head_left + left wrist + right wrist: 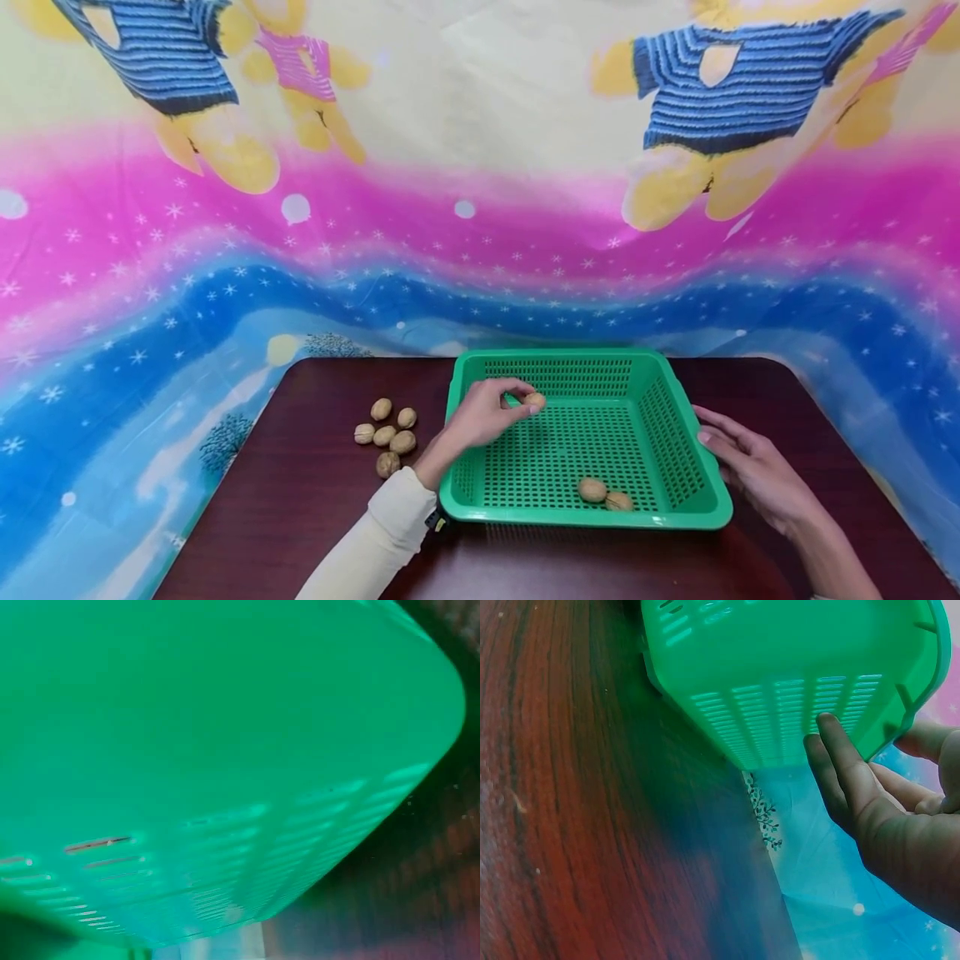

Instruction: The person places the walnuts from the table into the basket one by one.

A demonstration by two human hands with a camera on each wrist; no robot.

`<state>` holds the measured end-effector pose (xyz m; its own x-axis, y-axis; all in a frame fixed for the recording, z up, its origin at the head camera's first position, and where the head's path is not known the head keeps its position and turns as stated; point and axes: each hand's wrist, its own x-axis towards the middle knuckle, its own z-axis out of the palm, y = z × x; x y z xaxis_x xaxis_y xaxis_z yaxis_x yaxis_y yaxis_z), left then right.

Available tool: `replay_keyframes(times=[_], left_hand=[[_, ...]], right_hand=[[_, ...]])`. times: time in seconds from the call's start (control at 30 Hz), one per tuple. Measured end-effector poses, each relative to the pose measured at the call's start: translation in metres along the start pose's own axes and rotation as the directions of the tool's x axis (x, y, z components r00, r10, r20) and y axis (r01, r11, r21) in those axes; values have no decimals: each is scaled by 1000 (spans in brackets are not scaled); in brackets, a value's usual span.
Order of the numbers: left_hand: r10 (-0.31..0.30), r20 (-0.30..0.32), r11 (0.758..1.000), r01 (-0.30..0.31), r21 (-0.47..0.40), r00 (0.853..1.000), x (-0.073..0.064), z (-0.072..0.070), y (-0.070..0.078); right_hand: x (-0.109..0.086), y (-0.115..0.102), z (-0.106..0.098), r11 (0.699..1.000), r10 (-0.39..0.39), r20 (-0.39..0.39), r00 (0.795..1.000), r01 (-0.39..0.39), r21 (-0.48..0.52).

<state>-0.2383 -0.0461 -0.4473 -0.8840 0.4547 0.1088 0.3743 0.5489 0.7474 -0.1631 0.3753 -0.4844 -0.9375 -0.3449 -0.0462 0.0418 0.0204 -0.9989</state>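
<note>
My left hand [483,412] pinches a walnut [535,401] between thumb and fingers, above the floor of a green plastic basket [585,520]. Two more walnuts, one of them a tan walnut [592,489], lie inside near the basket's front wall. At the basket's right side my right hand [753,467] holds the rim; in the right wrist view, its fingers [844,761] lie against the slotted outer wall below the rim, the thumb at the rim. The left wrist view shows the basket's outer wall [210,712] close up, and the left hand's fingers are hidden there.
Several loose walnuts [385,436] lie in a cluster left of the basket on the dark red-brown wooden table [300,500]. Behind the table hangs a colourful cloth [480,225] with printed bears and snowflakes. A small dark device [435,522] sits at the left wrist.
</note>
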Motion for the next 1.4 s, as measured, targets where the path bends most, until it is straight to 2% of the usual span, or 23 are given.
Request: replay_keyframes(times=[0.17,0.27,0.63,0.83,0.97,1.1,1.27,1.4], left_hand=[[0,76,1000,1,-4,997,2,4,0],[-12,100,1000,14,-17,995,1,6,0],[-9,119,999,4,42,993,0,7,-3],[3,113,1000,-3,5,994,-2,7,-3],[11,66,999,-8,-40,998,-4,4,0],[15,-14,996,-16,-83,1000,-11,-8,1],[-24,-129,996,13,-91,991,-25,-37,-7],[-73,-233,995,56,-76,970,-38,-66,-27]], right_hand=[[0,-1,-1,1000,-19,11,1000,19,5],[0,0,-1,1000,-29,20,999,29,13],[3,1,0,1000,-12,16,1000,11,14],[3,1,-2,999,28,-7,1000,-28,-22],[1,1,-4,999,38,-5,999,-38,-34],[0,3,-4,999,40,7,999,-40,-23],[1,4,-5,999,37,14,999,-37,-14],[2,2,-6,999,41,14,999,-41,-15]])
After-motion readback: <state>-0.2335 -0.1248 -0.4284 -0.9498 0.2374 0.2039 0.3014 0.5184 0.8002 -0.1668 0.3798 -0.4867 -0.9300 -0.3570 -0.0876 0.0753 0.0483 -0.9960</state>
